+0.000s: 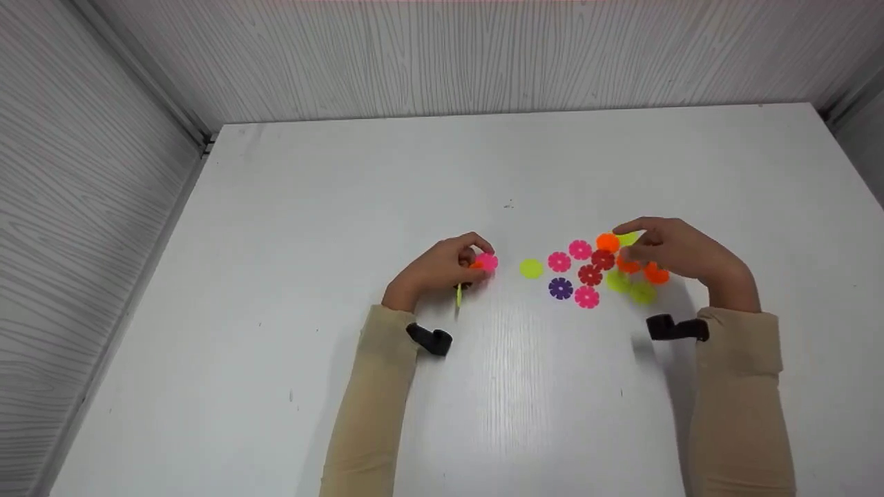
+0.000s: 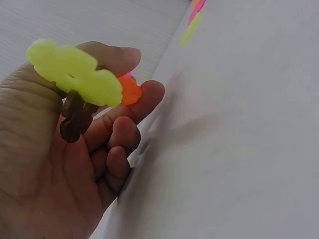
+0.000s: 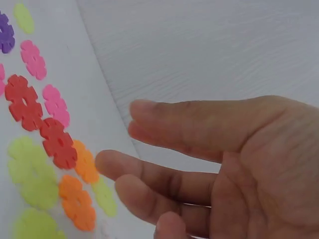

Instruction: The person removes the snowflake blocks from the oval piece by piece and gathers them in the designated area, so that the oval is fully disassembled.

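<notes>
My left hand (image 1: pixel 438 266) pinches a small cluster of joined notched plastic discs between thumb and fingers, just over the table. A yellow disc (image 2: pixel 75 72) and a dark brown disc (image 2: pixel 76 119) stick out on the near side. At the fingertips sit an orange disc (image 2: pixel 130 90) and a pink disc (image 1: pixel 488 261); fingers partly hide both. Over the right part of the loose discs hovers my right hand (image 1: pixel 684 252), its fingers spread and holding nothing. Beneath and beside it lie orange discs (image 3: pixel 77 202), yellow discs (image 3: pixel 32 172) and red discs (image 3: pixel 58 143).
Between the hands lie a lone yellow disc (image 1: pixel 531 268), a purple disc (image 1: pixel 561 288) and pink discs (image 1: pixel 587 297) on the white table (image 1: pixel 345 193). A wood-grain panel (image 1: pixel 449 55) rises behind the table, and another panel (image 1: pixel 76 207) stands left.
</notes>
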The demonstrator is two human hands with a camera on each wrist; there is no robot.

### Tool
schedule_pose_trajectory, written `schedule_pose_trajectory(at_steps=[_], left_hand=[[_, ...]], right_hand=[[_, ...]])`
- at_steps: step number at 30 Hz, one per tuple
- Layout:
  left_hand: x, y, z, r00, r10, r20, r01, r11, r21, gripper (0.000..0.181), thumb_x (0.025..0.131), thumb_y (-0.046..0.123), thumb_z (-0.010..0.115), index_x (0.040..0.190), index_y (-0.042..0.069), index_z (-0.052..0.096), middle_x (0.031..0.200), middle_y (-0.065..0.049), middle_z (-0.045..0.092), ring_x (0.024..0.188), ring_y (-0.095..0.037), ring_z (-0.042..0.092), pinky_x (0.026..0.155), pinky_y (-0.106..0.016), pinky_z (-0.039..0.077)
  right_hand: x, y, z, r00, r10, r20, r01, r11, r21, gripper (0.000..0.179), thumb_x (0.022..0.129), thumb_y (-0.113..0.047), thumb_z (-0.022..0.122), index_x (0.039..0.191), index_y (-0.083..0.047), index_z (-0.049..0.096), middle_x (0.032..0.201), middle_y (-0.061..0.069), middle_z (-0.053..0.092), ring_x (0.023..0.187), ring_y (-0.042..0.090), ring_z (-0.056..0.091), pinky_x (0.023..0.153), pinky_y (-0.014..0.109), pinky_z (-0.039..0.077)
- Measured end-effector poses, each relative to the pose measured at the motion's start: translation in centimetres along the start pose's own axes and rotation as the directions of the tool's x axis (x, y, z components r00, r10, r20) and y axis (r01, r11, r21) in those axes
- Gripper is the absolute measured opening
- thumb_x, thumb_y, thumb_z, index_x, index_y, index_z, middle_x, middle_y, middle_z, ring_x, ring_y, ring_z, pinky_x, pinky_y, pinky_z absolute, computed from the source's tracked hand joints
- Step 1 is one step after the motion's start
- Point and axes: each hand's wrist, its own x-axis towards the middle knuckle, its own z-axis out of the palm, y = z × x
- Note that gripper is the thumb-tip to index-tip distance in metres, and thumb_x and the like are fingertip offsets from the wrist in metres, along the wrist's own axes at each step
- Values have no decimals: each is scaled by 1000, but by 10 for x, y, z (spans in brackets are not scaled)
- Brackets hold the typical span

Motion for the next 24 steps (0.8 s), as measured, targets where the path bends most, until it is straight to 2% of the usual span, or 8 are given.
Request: schedule_pose_trajectory(at_steps=[4,10,14,20,24], left_hand=[[-1,0,1,1000,1,-3,-1,1000,-12,33,84,19,61,117,18,59,78,2,52,68,-12,48,69,-24,40],[-3,1,1,1000,-19,-14,19,999,-29,32,88,28,65,120,30,62,82,-1,62,73,-14,57,73,-26,46],[-4,3,1,999,-34,-16,33,998,-48,34,89,30,65,122,35,62,85,-3,66,76,-15,60,75,-27,47],[-3,4,2,999,-45,-12,44,998,-51,36,88,27,65,123,34,61,87,-2,67,77,-14,60,76,-27,47],[-2,4,2,998,-60,-11,59,996,-71,38,87,27,66,125,29,59,87,-3,67,76,-13,60,78,-27,46]], right_hand=[[6,-15,10,999,-19,-43,19,1000,0,42,98,-25,53,137,-12,51,115,18,62,102,28,58,86,40,49],[16,-34,28,995,-91,-42,91,996,-2,36,98,-23,52,131,-9,56,108,17,63,91,27,60,80,34,49],[22,-42,37,991,-117,-68,118,993,6,35,98,-21,52,131,-9,57,105,16,63,86,27,60,76,34,51],[27,-48,48,982,-145,-121,149,989,24,35,98,-22,55,131,-11,57,104,15,63,80,27,59,70,31,51],[31,-51,53,980,-149,-132,154,988,29,36,98,-23,55,132,-13,56,101,14,62,71,26,57,64,29,49]])
